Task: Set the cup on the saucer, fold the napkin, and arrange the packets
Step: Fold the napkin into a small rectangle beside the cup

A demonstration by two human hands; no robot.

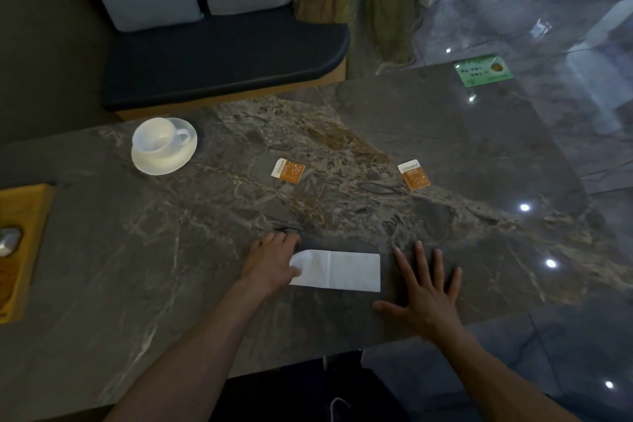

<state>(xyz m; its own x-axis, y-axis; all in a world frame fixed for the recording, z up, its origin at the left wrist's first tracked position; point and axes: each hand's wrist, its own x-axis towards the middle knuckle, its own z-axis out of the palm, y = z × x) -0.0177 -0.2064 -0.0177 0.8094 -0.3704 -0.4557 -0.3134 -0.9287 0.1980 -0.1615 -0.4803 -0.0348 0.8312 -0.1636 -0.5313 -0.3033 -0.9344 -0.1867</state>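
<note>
A white cup [158,137] stands on a white saucer [161,163] at the far left of the marble table [445,134]. Two orange-and-white packets lie apart further right, one [288,171] mid-table, the other [413,175] to its right. A white napkin [342,271], folded into a long rectangle, lies near the table's front edge. My left hand [272,262] grips the napkin's left end, thumb on top and fingers curled around it. My right hand [426,291] rests flat on the table just right of the napkin, fingers spread, holding nothing.
A wooden tray [25,216] with a metallic object sits at the left edge. A green card [483,70] lies at the far right corner. A dark bench with pale cushions [222,55] stands behind the table. Glossy floor lies to the right.
</note>
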